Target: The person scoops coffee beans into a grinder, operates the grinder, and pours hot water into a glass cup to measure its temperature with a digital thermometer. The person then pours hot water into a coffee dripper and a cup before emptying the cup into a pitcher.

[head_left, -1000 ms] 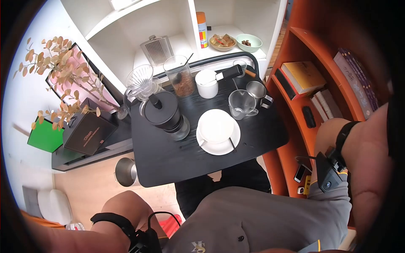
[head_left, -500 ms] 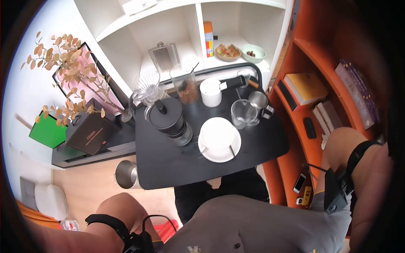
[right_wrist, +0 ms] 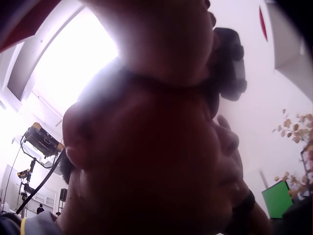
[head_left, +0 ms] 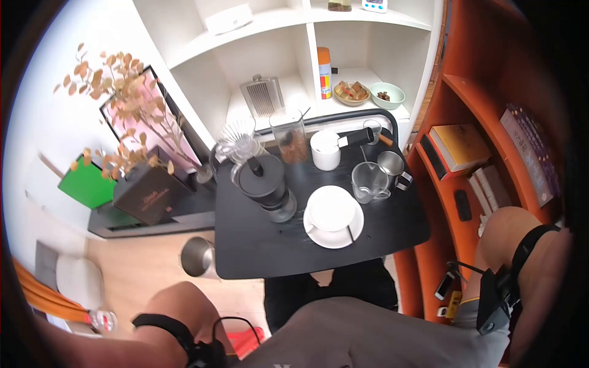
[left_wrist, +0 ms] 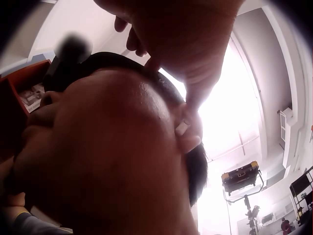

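Both hands are raised to the person's head, out of the head view. In the left wrist view the left hand [left_wrist: 181, 41] is at the side of the head, thumb by the ear and other fingers near the dark headband [left_wrist: 115, 59]. The right hand [right_wrist: 164, 44] is against the headband in the right wrist view, close to the head-worn camera [right_wrist: 232, 63]; its fingers are mostly hidden. On the black table [head_left: 264, 251] stand a white cup [head_left: 331, 207] on a saucer [head_left: 325, 241], a black-topped coffee grinder [head_left: 261, 178] and a glass jug [head_left: 370, 184].
Further back are a glass dripper [head_left: 239, 135], a glass jar [head_left: 293, 144] with brown contents, a white canister [head_left: 325, 156] and a steel cup [head_left: 390, 163]. White shelves [head_left: 270, 30] stand behind, an orange bookcase [head_left: 423, 208] at right, a metal bin [head_left: 196, 256] on the floor.
The head view has shifted, so the table and shelves appear lower and further right. Both arms stay raised, and the table items keep their places.
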Tool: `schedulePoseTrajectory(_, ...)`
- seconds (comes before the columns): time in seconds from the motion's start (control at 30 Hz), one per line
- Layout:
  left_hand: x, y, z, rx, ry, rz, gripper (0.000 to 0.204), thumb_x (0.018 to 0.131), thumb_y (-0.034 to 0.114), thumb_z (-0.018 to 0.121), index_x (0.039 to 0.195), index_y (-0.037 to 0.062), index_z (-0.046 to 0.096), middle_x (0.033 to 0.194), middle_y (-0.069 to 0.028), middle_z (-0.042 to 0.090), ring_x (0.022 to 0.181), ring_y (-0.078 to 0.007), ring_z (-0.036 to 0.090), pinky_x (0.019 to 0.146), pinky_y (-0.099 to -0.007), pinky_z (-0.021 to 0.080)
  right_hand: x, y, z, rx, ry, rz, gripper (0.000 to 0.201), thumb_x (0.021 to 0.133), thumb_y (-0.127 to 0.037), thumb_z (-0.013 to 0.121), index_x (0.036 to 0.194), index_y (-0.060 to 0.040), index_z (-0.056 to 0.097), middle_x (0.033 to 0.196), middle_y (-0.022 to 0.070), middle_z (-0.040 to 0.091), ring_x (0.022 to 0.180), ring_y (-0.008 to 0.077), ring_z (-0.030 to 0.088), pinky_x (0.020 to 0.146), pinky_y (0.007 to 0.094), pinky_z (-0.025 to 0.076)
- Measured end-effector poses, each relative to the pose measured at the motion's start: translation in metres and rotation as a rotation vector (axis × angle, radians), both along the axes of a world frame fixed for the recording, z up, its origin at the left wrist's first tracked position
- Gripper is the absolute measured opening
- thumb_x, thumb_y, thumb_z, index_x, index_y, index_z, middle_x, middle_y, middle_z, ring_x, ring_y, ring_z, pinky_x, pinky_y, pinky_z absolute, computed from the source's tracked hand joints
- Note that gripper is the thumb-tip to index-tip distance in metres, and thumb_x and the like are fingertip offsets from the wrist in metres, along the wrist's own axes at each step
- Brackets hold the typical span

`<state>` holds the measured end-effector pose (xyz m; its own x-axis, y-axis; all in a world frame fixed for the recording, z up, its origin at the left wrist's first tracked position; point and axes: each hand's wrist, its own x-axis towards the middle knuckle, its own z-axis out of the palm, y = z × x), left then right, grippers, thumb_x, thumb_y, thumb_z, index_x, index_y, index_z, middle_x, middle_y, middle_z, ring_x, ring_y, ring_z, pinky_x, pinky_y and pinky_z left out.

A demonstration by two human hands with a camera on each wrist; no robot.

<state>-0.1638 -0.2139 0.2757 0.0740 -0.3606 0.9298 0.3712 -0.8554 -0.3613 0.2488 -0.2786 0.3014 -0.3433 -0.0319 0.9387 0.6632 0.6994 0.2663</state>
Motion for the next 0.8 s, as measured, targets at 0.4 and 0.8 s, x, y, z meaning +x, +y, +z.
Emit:
schedulePoseTrajectory(0.4,0.009,0.001,0.011,0.062,0.038,-0.082,0.044,0.083,0.042,0.075,0.114,0.0121,0.064,0.119,-0.0012,0.066,0.113,-0.0190,0.057,0.104,-0.0475,0.041,0.002,-0.026,0.004,0.003,0.013,-0.140,0.050,0.093,-0.035,0.062,0.128,-0.0009,0.054,0.104,0.0126,0.058,0.085,0.0254,0.056,0.071,0.0395,0.045)
schedulePoseTrajectory(0.8,0.015,-0.004,0.007,0.075,0.057,-0.132,0.044,0.083,0.041,0.075,0.114,0.0127,0.064,0.118,-0.0008,0.066,0.113,-0.0189,0.057,0.103,-0.0474,0.041,0.004,-0.045,0.001,-0.041,0.007,-0.250,0.051,0.093,-0.035,0.063,0.130,-0.0012,0.054,0.106,0.0127,0.059,0.084,0.0253,0.057,0.070,0.0390,0.046)
